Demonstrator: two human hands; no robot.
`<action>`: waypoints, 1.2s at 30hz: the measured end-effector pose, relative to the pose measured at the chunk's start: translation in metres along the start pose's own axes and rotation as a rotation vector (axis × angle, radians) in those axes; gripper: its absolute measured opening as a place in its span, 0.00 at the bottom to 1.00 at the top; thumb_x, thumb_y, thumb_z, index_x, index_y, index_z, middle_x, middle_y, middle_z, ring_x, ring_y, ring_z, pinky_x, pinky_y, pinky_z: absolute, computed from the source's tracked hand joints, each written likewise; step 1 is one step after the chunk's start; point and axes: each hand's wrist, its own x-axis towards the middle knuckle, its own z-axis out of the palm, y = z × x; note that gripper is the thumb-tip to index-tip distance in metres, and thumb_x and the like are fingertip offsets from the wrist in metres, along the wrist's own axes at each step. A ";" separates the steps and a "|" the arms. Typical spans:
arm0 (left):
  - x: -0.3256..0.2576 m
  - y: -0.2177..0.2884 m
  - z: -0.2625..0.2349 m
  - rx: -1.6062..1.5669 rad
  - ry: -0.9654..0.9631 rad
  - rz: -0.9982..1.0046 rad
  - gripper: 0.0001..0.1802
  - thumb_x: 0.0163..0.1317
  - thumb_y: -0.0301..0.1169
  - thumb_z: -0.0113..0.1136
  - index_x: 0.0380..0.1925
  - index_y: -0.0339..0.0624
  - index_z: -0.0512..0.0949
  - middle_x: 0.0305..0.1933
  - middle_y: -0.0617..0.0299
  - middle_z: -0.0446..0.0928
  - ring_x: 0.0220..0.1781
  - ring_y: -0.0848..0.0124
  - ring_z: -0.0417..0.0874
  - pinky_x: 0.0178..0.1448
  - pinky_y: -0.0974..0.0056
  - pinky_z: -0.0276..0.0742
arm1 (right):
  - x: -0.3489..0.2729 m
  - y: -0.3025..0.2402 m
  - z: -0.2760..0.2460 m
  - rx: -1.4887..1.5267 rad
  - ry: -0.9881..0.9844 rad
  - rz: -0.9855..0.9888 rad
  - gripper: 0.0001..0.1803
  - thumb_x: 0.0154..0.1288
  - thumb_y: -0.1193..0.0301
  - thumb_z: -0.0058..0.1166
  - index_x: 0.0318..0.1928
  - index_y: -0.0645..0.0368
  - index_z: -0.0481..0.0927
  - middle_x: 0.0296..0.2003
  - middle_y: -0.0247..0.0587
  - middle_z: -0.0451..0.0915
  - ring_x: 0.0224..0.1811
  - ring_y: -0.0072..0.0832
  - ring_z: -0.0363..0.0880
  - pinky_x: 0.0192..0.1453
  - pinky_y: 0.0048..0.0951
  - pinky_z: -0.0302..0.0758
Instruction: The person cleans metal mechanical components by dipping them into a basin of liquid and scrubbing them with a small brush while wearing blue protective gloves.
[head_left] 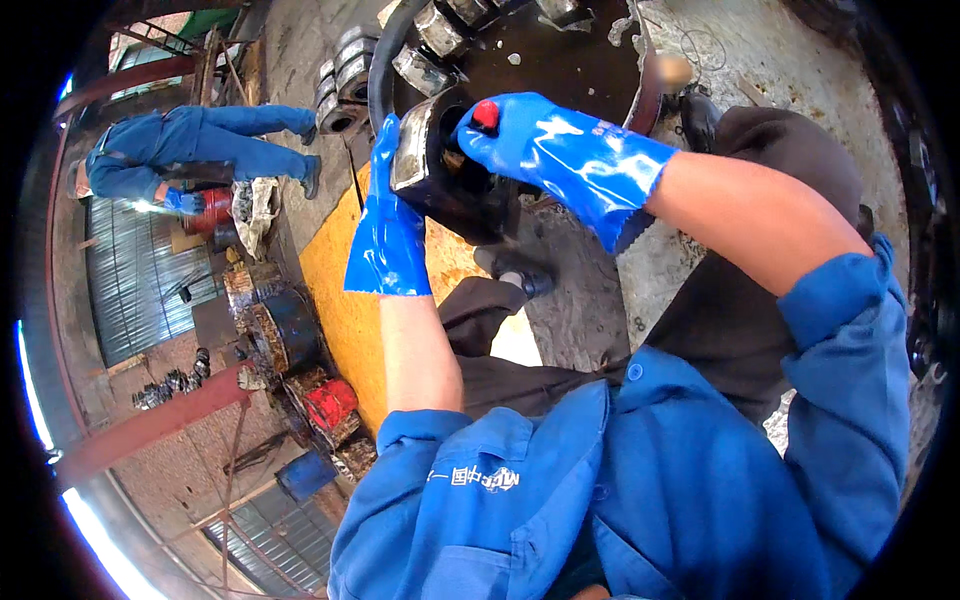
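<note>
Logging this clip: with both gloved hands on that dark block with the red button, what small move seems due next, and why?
Probably a thumb press on the red button. The right hand wraps the top of the dark block with its thumb right at the button, while the left hand steadies the block's side. A black hose runs up from it.

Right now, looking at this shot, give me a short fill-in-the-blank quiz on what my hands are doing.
1. Both hands wear glossy ____ gloves.
2. The left hand and right hand grip a dark metal block from ____ sides.
3. The right hand's fingertips cover a small ____ knob.

Missing words: blue; opposite; red
</note>
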 end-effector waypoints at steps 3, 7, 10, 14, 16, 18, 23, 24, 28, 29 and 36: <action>0.004 0.001 -0.001 -0.001 -0.011 -0.005 0.27 0.80 0.47 0.47 0.66 0.37 0.75 0.61 0.50 0.82 0.60 0.58 0.83 0.68 0.54 0.79 | 0.016 0.004 -0.011 -0.142 0.042 -0.097 0.15 0.69 0.57 0.61 0.46 0.54 0.87 0.35 0.49 0.87 0.37 0.43 0.86 0.48 0.42 0.82; 0.016 -0.004 -0.020 0.002 -0.027 0.025 0.26 0.80 0.46 0.47 0.65 0.38 0.75 0.60 0.51 0.82 0.58 0.59 0.84 0.66 0.54 0.81 | 0.021 -0.010 -0.035 -0.388 0.090 -0.169 0.17 0.68 0.54 0.59 0.41 0.56 0.87 0.29 0.50 0.86 0.33 0.45 0.86 0.43 0.43 0.82; 0.029 -0.004 -0.036 0.026 -0.028 0.067 0.25 0.80 0.45 0.47 0.65 0.38 0.76 0.59 0.52 0.83 0.57 0.59 0.85 0.65 0.54 0.82 | 0.014 -0.014 -0.052 -0.463 0.142 -0.151 0.18 0.68 0.55 0.58 0.40 0.56 0.87 0.30 0.52 0.86 0.34 0.47 0.86 0.43 0.45 0.82; 0.003 0.006 0.030 -0.017 0.040 -0.033 0.22 0.80 0.43 0.48 0.61 0.39 0.78 0.54 0.53 0.84 0.52 0.61 0.86 0.59 0.56 0.84 | 0.010 0.001 -0.064 -0.439 0.138 -0.027 0.19 0.67 0.54 0.57 0.40 0.57 0.87 0.33 0.55 0.85 0.36 0.50 0.86 0.45 0.46 0.82; -0.004 0.005 0.021 0.013 0.032 -0.010 0.22 0.80 0.43 0.48 0.61 0.39 0.78 0.53 0.53 0.84 0.51 0.62 0.86 0.59 0.56 0.84 | 0.012 0.002 -0.050 -0.424 0.031 0.025 0.19 0.66 0.54 0.57 0.41 0.57 0.87 0.34 0.56 0.86 0.37 0.51 0.86 0.46 0.46 0.82; -0.006 0.006 0.017 0.014 0.023 0.002 0.22 0.80 0.43 0.48 0.61 0.39 0.78 0.53 0.53 0.84 0.52 0.62 0.86 0.59 0.56 0.84 | 0.018 0.022 -0.034 -0.370 -0.024 0.007 0.19 0.65 0.54 0.57 0.42 0.57 0.87 0.37 0.56 0.86 0.41 0.54 0.86 0.48 0.47 0.82; -0.007 0.004 0.011 0.009 0.007 0.010 0.22 0.80 0.43 0.48 0.62 0.38 0.77 0.55 0.53 0.84 0.53 0.62 0.85 0.61 0.56 0.83 | 0.026 0.039 -0.035 -0.447 0.095 -0.018 0.18 0.66 0.55 0.55 0.43 0.55 0.86 0.41 0.55 0.86 0.45 0.56 0.84 0.51 0.49 0.81; -0.006 0.004 0.012 0.011 -0.001 0.013 0.22 0.80 0.43 0.48 0.62 0.38 0.77 0.55 0.53 0.83 0.53 0.62 0.85 0.61 0.57 0.83 | 0.030 0.042 -0.038 -0.451 0.091 0.000 0.18 0.67 0.55 0.55 0.43 0.55 0.86 0.40 0.55 0.86 0.45 0.56 0.84 0.51 0.49 0.81; -0.005 0.003 0.009 0.005 -0.012 0.022 0.23 0.80 0.42 0.48 0.63 0.38 0.76 0.56 0.53 0.83 0.54 0.62 0.85 0.62 0.57 0.82 | 0.040 0.063 -0.031 -0.491 0.103 0.021 0.17 0.66 0.56 0.55 0.42 0.54 0.86 0.41 0.55 0.86 0.46 0.57 0.84 0.52 0.50 0.81; -0.007 0.001 0.006 0.006 -0.016 0.024 0.23 0.80 0.42 0.48 0.63 0.38 0.76 0.56 0.53 0.83 0.54 0.62 0.85 0.62 0.57 0.82 | 0.041 0.071 -0.029 -0.515 0.104 0.007 0.16 0.66 0.57 0.55 0.42 0.54 0.87 0.41 0.55 0.86 0.46 0.57 0.84 0.52 0.50 0.81; -0.002 -0.001 -0.001 -0.019 -0.063 0.056 0.23 0.81 0.42 0.48 0.64 0.37 0.75 0.57 0.53 0.82 0.56 0.62 0.84 0.64 0.57 0.81 | 0.024 0.064 -0.032 -0.762 -0.258 -0.031 0.17 0.64 0.59 0.58 0.47 0.53 0.89 0.44 0.54 0.88 0.48 0.54 0.86 0.54 0.51 0.82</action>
